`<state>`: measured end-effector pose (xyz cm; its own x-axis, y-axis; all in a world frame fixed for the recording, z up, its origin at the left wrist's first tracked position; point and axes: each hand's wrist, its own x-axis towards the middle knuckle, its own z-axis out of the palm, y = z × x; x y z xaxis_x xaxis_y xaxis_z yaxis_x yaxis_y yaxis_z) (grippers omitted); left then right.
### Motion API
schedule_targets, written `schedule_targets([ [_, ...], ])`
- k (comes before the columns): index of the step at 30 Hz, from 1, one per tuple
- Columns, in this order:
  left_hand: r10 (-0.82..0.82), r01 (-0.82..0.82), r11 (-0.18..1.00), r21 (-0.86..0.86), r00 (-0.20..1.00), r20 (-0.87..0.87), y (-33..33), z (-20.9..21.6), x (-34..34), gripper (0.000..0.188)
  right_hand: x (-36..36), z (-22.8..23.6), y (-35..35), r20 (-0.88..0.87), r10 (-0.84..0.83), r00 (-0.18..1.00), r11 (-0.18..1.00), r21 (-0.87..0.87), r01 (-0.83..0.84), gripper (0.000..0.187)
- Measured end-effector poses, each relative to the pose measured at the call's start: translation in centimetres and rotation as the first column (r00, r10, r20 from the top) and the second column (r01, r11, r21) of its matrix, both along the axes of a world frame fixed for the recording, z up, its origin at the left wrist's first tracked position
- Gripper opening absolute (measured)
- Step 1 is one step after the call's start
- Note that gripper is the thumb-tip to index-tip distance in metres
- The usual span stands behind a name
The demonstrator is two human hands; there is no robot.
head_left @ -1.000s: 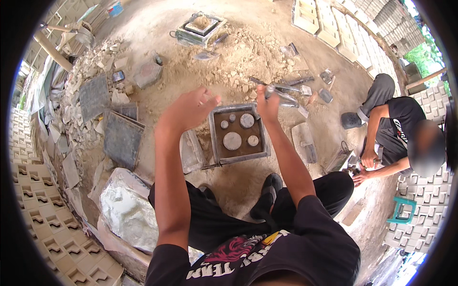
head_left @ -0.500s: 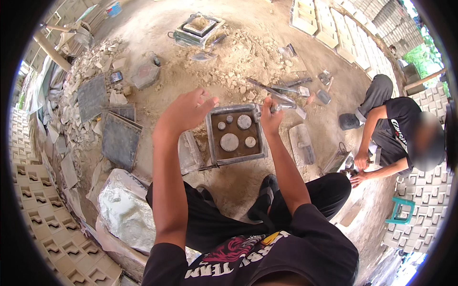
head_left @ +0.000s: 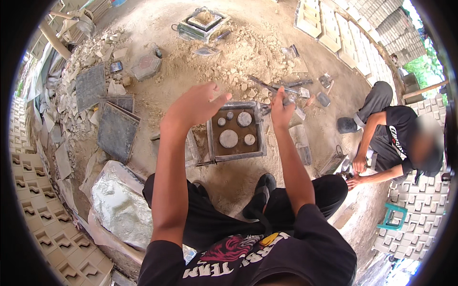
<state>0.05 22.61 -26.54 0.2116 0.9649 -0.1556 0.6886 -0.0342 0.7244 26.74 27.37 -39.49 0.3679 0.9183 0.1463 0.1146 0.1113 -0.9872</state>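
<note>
Between my feet and hands lies a square metal mould [head_left: 237,157], with brown material inside. Several pale round discs of different sizes, among them a large disc [head_left: 228,138], stand in it. My left hand [head_left: 202,102] hovers over the mould's far left corner, fingers apart and holding nothing. Just beyond the mould's far right corner, my right hand [head_left: 282,110] is closed around a small grey piece whose kind I cannot make out. Long metal tools [head_left: 262,84] lie on the ground beyond it.
Rubble [head_left: 238,52] spreads ahead of the mould, with another square mould [head_left: 204,24] behind it. Dark plates [head_left: 118,132] lie at left, near a bag of white powder [head_left: 121,205]. A co-worker [head_left: 386,128] sits at right, and pale blocks [head_left: 329,33] line the far right.
My left hand has shifted slightly right, over the mould's far edge. My right hand has moved a little right, away from the mould's corner, still closed. The mould stays put.
</note>
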Motion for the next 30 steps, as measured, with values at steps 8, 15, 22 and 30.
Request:
schedule_targets([
  [8,0.01,-0.01,1.0,0.014,1.0,0.012,0.6,-0.6,0.7,0.063,1.7,-6.0,0.9,0.152,0.099,0.983,0.991,0.075,-0.112,0.035],
  [15,-0.035,0.035,0.999,0.001,0.997,0.068,0.7,-0.5,1.8,0.066,1.4,-3.5,-1.4,-0.062,0.146,0.987,0.919,0.378,-0.112,0.035],
  [22,-0.068,0.068,0.997,-0.02,0.998,0.002,0.1,0.1,1.3,0.065,0.8,0.2,0.1,-0.054,-0.092,0.994,0.996,-0.012,0.091,0.042],
  [30,-0.045,0.045,0.999,0.008,0.999,-0.007,0.1,-1.0,1.6,0.059,1.5,-5.1,1.9,0.158,0.1,0.982,0.995,0.006,-0.102,0.044],
])
